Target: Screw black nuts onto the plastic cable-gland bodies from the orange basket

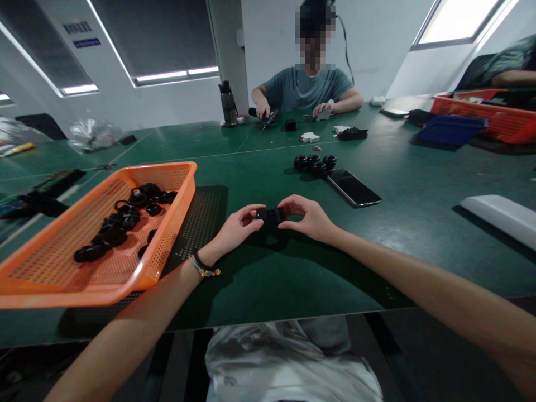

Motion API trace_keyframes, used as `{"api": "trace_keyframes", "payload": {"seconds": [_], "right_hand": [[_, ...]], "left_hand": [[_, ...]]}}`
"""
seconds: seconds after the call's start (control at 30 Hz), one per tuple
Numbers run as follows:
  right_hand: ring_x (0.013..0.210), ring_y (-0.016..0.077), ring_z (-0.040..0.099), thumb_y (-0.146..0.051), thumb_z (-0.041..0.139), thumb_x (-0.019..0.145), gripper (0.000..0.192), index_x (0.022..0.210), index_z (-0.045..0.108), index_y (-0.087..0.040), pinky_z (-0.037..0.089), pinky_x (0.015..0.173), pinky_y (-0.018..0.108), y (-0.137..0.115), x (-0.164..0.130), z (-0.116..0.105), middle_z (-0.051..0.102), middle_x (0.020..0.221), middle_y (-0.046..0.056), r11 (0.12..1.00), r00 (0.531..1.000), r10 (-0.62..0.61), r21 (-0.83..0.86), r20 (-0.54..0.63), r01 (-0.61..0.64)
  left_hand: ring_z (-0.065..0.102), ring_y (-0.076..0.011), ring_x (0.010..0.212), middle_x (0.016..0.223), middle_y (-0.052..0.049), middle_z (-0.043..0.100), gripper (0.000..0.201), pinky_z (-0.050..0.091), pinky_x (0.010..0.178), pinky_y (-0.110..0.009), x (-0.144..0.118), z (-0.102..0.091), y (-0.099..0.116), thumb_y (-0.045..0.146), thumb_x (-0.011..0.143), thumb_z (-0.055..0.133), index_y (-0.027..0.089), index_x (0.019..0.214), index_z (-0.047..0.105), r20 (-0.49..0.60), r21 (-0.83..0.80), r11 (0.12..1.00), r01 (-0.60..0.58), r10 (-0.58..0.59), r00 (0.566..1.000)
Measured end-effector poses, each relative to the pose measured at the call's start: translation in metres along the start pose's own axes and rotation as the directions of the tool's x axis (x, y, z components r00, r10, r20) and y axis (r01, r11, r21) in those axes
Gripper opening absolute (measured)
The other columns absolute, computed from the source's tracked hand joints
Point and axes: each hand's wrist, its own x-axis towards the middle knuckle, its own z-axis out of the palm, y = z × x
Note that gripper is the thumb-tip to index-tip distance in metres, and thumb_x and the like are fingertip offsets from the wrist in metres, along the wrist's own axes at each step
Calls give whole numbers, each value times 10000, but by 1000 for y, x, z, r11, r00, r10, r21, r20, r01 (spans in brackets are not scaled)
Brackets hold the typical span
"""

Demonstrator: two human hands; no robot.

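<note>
Between my two hands, just above the green table (251, 268), is a small black cylindrical part (271, 216). My left hand (240, 226) pinches its left end between thumb and fingers. At the right end, my right hand (307, 218) grips it the same way. The part lies roughly level, and its fine detail is too dark to make out. Left of my hands stands an orange perforated basket (125, 287) with several black parts (113, 229) inside. Beyond my right hand, several round shiny black pieces (314, 163) sit in a cluster beside a phone (354, 187).
Across the table a person (301, 89) handles small parts. A dark bottle (228, 104) stands at the far edge. To the right are a blue tray (452, 131), an orange-red basket (502, 123) and a white long object (502, 218). Circuit boards (46, 190) lie far left.
</note>
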Motion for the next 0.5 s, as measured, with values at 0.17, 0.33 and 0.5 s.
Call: {"api": "trace_keyframes", "payload": {"seconds": [0.17, 0.33, 0.5], "right_hand": [[790, 177, 629, -324, 728, 634, 345, 903, 564, -184, 550, 782, 393, -1, -1, 3, 612, 902, 41, 1000, 1000, 3, 4, -5, -3], [793, 181, 632, -337, 726, 636, 350, 906, 564, -187, 548, 786, 401, -3, -2, 4, 614, 904, 40, 1000, 1000, 9, 7, -13, -9], [784, 180, 634, -341, 727, 633, 347, 901, 572, -184, 548, 780, 392, -5, -2, 5, 621, 894, 41, 1000, 1000, 15, 4, 0, -15]], "left_hand": [[594, -132, 805, 919, -28, 641, 455, 472, 783, -279, -1, 2, -1, 237, 683, 625, 175, 1129, 556, 28, -26, 999, -41, 41, 999], [603, -146, 816, 936, -42, 652, 524, 480, 785, -290, -3, 5, 0, 253, 656, 666, 171, 1160, 548, 16, -4, 999, -52, 52, 998], [598, -149, 780, 948, -57, 649, 538, 485, 749, -296, -4, 5, -1, 287, 669, 662, 176, 1183, 548, 13, 99, 992, -80, 79, 997]]}}
